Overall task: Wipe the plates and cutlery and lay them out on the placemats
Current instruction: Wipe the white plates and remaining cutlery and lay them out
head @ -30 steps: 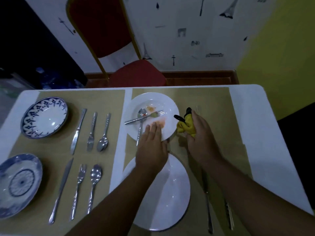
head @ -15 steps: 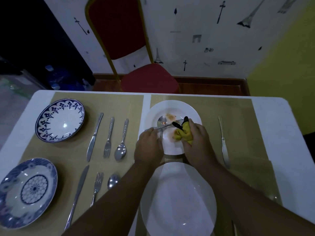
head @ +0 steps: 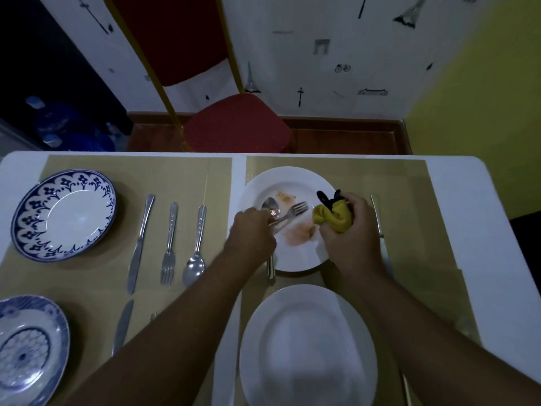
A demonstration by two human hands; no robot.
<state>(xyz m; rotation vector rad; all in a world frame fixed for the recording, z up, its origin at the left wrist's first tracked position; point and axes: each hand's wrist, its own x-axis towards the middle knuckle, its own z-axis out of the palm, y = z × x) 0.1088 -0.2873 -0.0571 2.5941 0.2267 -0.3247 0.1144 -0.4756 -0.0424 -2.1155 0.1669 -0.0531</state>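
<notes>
Where the two placemats meet, the left hand has its fingers curled round the handle of the fork, tines lying on the stained white plate. A spoon lies bowl-up beside the fork; its handle runs under the hand and shows again at the plate's near rim. The right hand clutches a bunched yellow cloth over the plate's right side, close to the orange smear.

Around:
- Table knife just right of the stained plate, partly covered by the right hand and wrist.
- Clean white plate nearer the person, on the same right placemat — both forearms cross its edges.
- Left placemat: blue-rimmed plate at the far end, with a knife, a second fork and a second spoon in a row beside it.
- Second blue plate lower left, cut by the frame; another knife beside it. The left forearm covers what lies to that knife's right.
- White worktop bare along the right.
- Red chair beyond the far edge; wall behind it printed with small towers and a bicycle.
</notes>
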